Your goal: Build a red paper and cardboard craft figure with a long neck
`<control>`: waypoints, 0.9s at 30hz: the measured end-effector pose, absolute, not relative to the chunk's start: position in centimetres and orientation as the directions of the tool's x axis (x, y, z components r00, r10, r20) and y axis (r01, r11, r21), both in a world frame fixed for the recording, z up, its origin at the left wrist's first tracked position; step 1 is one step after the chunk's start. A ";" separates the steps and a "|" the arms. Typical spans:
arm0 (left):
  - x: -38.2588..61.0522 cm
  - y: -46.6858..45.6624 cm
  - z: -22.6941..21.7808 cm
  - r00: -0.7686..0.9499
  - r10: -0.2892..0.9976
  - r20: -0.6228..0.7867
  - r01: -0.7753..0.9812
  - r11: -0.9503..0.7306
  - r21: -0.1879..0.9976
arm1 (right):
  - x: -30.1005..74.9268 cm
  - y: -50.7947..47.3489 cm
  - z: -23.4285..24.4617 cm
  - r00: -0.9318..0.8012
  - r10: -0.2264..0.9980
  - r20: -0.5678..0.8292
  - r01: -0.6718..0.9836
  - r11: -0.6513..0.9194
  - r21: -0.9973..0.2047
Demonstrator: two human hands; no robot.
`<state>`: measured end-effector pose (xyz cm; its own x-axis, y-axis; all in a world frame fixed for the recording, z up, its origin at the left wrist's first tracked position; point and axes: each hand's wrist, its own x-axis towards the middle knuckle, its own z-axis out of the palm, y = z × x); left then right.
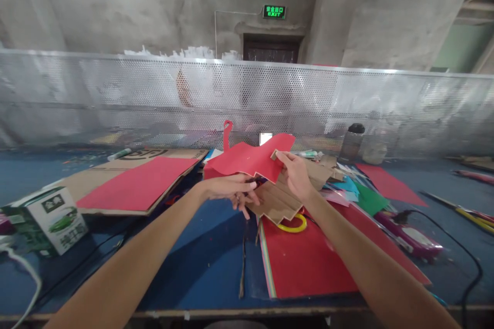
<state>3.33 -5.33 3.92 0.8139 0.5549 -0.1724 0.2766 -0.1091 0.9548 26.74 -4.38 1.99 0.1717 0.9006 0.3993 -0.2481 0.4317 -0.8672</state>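
A cut piece of red paper (247, 158) with a wavy outline is held up above the table. My right hand (296, 174) pinches its right side between thumb and fingers, where a small brown cardboard bit (274, 154) shows at the fingertips. Under the lower edge of the paper is my left hand (236, 191), its fingers apart and pointing down to the right; whether it touches the paper is unclear. Just below the hands lies a zigzag-edged piece of corrugated cardboard (276, 203). A yellow scissors handle (294, 224) sticks out from beneath it.
A stack of coloured paper (309, 267) lies front right. Red paper (142, 182) on cardboard and a green-white carton (50, 221) are at left. At right are a purple box (411, 236), a cable, scissors (461, 212) and a bottle (352, 143). A perforated metal screen (154, 92) stands behind.
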 end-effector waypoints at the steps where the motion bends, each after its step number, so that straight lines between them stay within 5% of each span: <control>1: 3.7 -5.2 3.6 0.796 0.594 -0.118 0.232 -0.120 0.965 | 26.7 -4.4 2.0 0.161 0.904 0.396 -0.246 0.425 -0.871; 8: 5.3 -3.3 1.7 0.441 0.857 0.266 -0.076 -0.260 0.963 | 26.4 -4.7 2.0 0.026 0.911 0.412 -0.226 0.406 -0.885; 14: 4.5 -3.4 3.0 0.348 0.823 0.448 0.092 -0.506 0.858 | 25.9 -6.4 2.4 -0.286 0.891 0.353 -0.188 0.309 -0.932; 19: 4.1 -3.2 3.1 0.444 0.799 0.407 0.236 -0.542 0.807 | 25.1 -7.4 2.2 -0.482 0.820 0.309 -0.059 0.322 -0.945; 27: 3.9 -2.5 2.1 0.493 0.791 0.363 0.326 -0.555 0.765 | 24.9 -6.2 1.4 -0.335 0.900 0.278 -0.032 0.284 -0.958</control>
